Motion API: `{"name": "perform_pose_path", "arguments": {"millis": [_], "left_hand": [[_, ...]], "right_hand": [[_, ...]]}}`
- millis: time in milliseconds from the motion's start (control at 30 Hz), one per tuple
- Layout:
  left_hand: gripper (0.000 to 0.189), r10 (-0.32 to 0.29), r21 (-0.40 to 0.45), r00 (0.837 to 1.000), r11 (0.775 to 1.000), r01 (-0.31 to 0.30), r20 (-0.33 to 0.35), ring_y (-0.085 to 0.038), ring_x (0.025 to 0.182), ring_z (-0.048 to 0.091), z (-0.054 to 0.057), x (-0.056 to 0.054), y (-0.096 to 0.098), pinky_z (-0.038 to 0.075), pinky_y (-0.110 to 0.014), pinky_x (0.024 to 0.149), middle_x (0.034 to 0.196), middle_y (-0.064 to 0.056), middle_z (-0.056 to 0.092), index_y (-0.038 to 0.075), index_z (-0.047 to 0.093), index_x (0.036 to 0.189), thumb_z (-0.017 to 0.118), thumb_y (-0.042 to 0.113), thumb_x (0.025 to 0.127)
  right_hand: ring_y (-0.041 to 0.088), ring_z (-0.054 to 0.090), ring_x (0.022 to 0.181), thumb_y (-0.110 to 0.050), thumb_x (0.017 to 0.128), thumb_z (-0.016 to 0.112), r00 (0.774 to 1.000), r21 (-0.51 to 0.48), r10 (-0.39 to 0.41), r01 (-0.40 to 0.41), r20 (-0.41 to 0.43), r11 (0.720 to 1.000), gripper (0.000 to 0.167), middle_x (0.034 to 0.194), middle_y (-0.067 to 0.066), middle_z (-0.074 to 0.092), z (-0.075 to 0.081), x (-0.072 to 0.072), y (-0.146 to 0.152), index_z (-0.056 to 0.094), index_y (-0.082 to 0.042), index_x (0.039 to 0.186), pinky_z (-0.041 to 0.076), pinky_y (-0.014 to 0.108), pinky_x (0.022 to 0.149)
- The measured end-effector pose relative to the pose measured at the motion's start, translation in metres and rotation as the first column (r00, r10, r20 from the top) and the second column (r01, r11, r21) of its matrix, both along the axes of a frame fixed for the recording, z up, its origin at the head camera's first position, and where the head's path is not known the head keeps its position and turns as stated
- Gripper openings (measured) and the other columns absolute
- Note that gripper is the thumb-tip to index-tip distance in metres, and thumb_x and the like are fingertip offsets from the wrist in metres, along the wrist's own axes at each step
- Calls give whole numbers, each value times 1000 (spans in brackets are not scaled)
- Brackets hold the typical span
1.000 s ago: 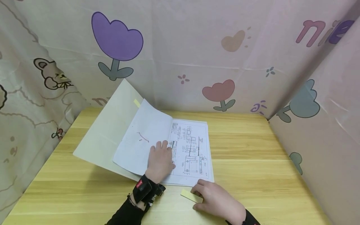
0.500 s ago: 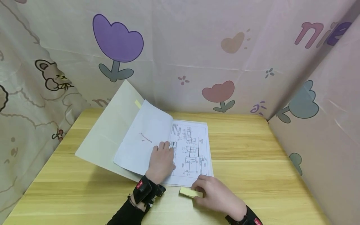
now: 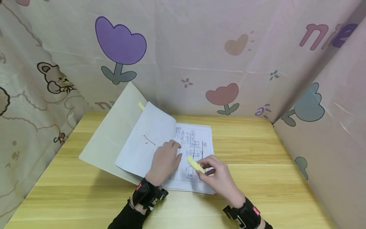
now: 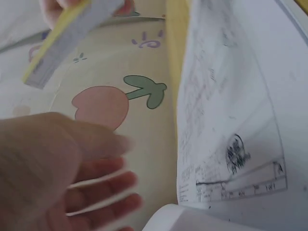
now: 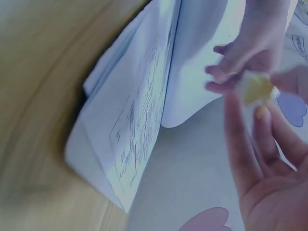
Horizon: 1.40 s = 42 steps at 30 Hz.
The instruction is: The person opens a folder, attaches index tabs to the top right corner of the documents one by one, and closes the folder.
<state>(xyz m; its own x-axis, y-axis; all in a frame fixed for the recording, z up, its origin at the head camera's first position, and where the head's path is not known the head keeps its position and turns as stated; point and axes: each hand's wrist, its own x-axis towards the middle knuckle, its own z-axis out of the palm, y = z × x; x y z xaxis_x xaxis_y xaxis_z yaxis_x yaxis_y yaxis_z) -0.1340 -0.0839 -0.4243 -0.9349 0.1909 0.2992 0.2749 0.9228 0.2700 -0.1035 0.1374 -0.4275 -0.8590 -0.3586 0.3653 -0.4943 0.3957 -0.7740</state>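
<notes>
A pad of yellow sticky notes is pinched between the thumb and fingers of my right hand, raised over the lower right part of the open booklet. In the left wrist view the pad shows a yellow edge and a pale printed side. My left hand is over the booklet's fold, its fingers loosely spread and pointing toward the pad. Technical drawings cover the right page. The left page is mostly white with a thin reddish mark, and it tilts up with the pale cover.
A yellow sticky strip is on the inside of the raised cover, near its top. Under the booklet lies a light wooden table. Patterned cloth hangs behind the table and along both sides.
My right hand has lifted the sticky-note pad from the table in front of the booklet, up over the right page. My left hand's fingers have shifted slightly right and up, off the left page.
</notes>
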Motion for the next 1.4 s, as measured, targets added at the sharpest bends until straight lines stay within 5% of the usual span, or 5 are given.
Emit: {"name": "perform_pose_path", "arguments": {"millis": [167,433,567,1133,1400], "left_hand": [[21,-81,375,993,921,106,-81,-23,102,67,3,-3,0,59,-36,78,119,-8,67,7,67,119,70,16,100],[29,-268,855,960,478,202,-77,-26,124,65,9,-4,4,58,-33,95,133,-9,66,4,61,131,65,15,104],[31,-266,925,961,342,163,-71,-30,124,65,12,-3,4,58,-31,94,132,-14,65,0,59,130,67,12,102],[25,-238,937,971,337,93,-11,-17,101,72,19,-2,-4,60,-29,88,119,-17,66,-2,62,124,65,9,102],[24,-266,943,964,326,70,21,-14,97,70,22,-3,-7,60,-26,85,119,-20,67,-4,62,124,63,7,103]], "right_hand": [[20,72,92,3,85,82,995,-141,-98,97,-3,985,29,104,2,69,2,-12,-8,74,-10,110,63,29,71],[24,74,93,0,89,80,989,-309,-122,142,83,941,28,104,8,67,9,-29,-28,74,-9,115,63,29,75],[24,75,91,-1,89,80,992,-346,-73,105,103,933,28,105,11,67,12,-31,-38,74,-6,116,63,32,72],[23,73,93,-7,92,80,998,-260,8,-25,-69,965,22,109,7,71,15,-36,-42,75,-9,113,63,32,71],[20,69,97,1,83,86,934,-44,189,-212,-303,976,29,109,4,70,28,-41,-29,77,-8,109,61,28,70]]}}
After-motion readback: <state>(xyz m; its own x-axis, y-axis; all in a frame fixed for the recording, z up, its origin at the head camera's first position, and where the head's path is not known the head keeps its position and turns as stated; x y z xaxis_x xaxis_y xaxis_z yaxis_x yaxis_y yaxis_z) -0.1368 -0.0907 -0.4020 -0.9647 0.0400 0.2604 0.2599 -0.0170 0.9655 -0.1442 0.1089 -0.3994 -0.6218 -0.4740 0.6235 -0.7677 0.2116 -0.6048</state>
